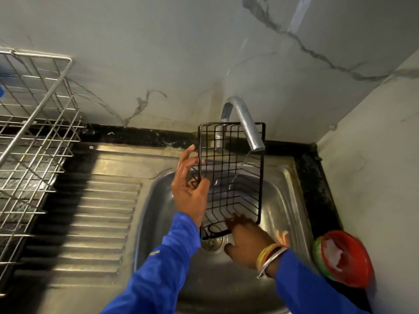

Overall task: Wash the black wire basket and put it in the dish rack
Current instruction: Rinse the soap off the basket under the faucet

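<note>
As left hand (189,189) grips black wire basket (229,168) | right hand (246,243) at near end, grip unclear

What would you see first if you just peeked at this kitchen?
The black wire basket stands out, held upright over the steel sink right under the curved tap. The left hand pinches its left edge, and the blurred right hand reaches its lower end. A silver dish rack sits far left, and a red bowl sits right of the sink.
</note>
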### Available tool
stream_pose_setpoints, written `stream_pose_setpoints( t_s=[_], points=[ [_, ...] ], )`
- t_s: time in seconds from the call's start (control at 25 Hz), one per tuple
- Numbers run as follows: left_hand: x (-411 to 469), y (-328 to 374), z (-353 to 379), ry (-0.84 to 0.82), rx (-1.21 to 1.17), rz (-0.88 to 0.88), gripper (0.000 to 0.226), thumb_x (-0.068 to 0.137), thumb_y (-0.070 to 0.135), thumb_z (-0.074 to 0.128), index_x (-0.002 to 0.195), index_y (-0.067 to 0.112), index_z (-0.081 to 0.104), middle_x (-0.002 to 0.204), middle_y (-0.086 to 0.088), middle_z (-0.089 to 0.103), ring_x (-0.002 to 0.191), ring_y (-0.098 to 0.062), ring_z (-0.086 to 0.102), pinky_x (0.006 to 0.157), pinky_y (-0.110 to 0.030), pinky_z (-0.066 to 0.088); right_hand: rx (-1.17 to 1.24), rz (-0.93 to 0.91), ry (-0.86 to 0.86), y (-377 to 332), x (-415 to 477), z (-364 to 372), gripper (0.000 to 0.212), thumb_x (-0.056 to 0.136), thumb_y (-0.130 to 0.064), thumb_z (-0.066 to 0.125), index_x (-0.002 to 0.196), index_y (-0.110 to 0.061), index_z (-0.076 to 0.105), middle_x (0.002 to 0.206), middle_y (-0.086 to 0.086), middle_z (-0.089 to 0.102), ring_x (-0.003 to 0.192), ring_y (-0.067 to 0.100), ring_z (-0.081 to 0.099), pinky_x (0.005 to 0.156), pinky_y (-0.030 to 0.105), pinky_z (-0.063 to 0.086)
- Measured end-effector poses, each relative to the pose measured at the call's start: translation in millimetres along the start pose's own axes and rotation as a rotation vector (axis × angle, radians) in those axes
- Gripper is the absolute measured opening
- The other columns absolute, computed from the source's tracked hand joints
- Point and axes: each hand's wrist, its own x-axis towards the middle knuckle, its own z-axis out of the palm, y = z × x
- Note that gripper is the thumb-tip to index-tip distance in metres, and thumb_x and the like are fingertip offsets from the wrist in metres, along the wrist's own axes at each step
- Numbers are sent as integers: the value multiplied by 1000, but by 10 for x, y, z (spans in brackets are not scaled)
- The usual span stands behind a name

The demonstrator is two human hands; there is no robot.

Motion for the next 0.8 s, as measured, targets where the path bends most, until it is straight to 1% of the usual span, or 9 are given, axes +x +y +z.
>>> stream_pose_setpoints(
  t_s=[0.12, 0.2, 0.28, 0.4, 0.52, 0.56, 0.64, 0.72, 0.8],
  points=[
    [-140, -138, -71, 52, 68, -71, 39, 76, -11, 64, 111, 7, 66, 147, 2, 52, 127, -9, 56, 86, -27, 59, 467, 42, -134, 45, 224, -112, 27, 90, -16, 57, 111, -29, 68, 120, -5, 64, 114, 12, 57, 103, 29, 43],
    [-237, -140, -145, 81, 90, -129, 37, 73, 12, 66, 110, 18, 68, 141, 8, 55, 131, -16, 54, 102, -44, 54, 585, 163, -96, 247, 421, -169, 23, 93, -12, 55, 81, -29, 65, 92, -6, 64, 94, 14, 58, 86, 25, 47],
    [-323, -109, -161, 85, 155, -136, 35, 71, 15, 62, 106, 18, 69, 138, 8, 56, 131, -10, 52, 110, -42, 47, 669, 317, -181, 336, 582, -231, 28, 93, -7, 50, 70, -21, 58, 77, 2, 58, 72, 18, 55, 68, 28, 46],
    [-429, -54, -150, 61, 281, -62, 33, 68, 9, 61, 100, 16, 68, 135, 6, 55, 127, 3, 48, 107, -19, 43, 775, 408, -123, 204, 726, -505, 22, 95, -10, 48, 76, -11, 58, 75, 7, 61, 59, 16, 57, 53, 25, 48],
    [-466, -3, -188, 31, 362, -20, 35, 67, 14, 65, 101, 25, 67, 134, 4, 55, 127, 3, 48, 102, -12, 41, 1036, 342, 257, 140, 933, -812, 18, 96, -13, 50, 92, -3, 65, 93, 12, 69, 73, 19, 65, 71, 31, 56],
    [-463, 16, -211, 51, 373, -25, 35, 67, 19, 65, 101, 28, 67, 133, 4, 55, 126, 3, 48, 102, -14, 42, 1222, 359, 278, 105, 940, -835, 20, 97, -12, 50, 105, 0, 64, 102, 14, 69, 80, 21, 67, 74, 32, 56],
    [-430, 53, -269, 110, 376, -31, 35, 65, 28, 63, 100, 32, 66, 133, 4, 55, 125, -1, 50, 101, -20, 43, 1460, 333, 110, 110, 816, -697, 25, 96, -11, 53, 118, -1, 60, 113, 16, 68, 94, 24, 69, 80, 34, 56],
    [-393, 75, -321, 152, 391, -55, 35, 65, 26, 65, 99, 35, 65, 134, 3, 55, 124, -9, 51, 100, -27, 45, 1360, 360, -123, 124, 622, -497, 25, 93, -10, 58, 117, -5, 62, 110, 12, 71, 95, 26, 70, 81, 35, 57],
    [-397, 105, -328, 145, 386, -103, 36, 66, 21, 66, 98, 37, 64, 133, 3, 53, 122, -8, 52, 97, -30, 50, 1170, 372, -28, 113, 573, -421, 21, 89, -8, 64, 110, -3, 64, 100, 14, 72, 76, 22, 71, 61, 24, 57]
  ],
)
